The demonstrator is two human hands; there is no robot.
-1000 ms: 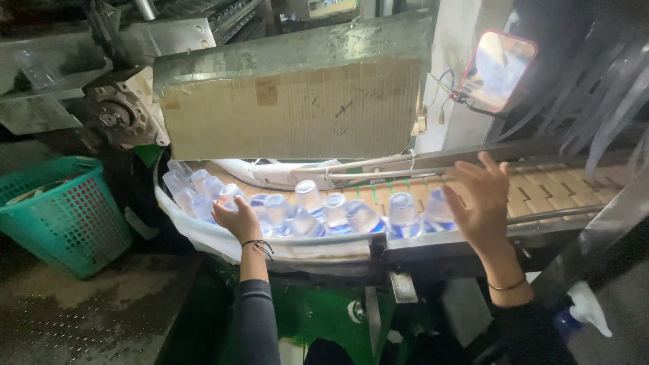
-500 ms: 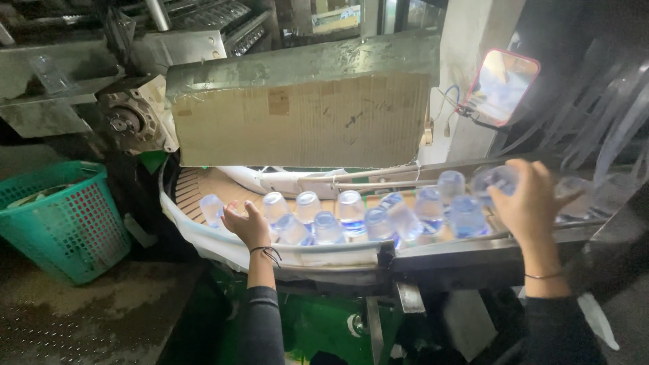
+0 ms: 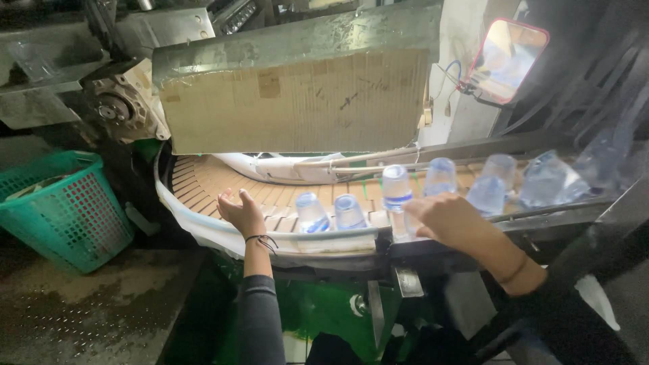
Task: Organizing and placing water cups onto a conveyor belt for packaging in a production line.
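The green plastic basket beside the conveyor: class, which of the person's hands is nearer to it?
Left. The left hand rests at the conveyor's curved edge, on the side of the green basket. The right hand lies further away, among the plastic cups.

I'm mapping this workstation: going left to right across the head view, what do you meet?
Green basket → left hand, open on the conveyor → two upside-down clear cups → upright bottle → right hand → more cups → pink-framed mirror above.
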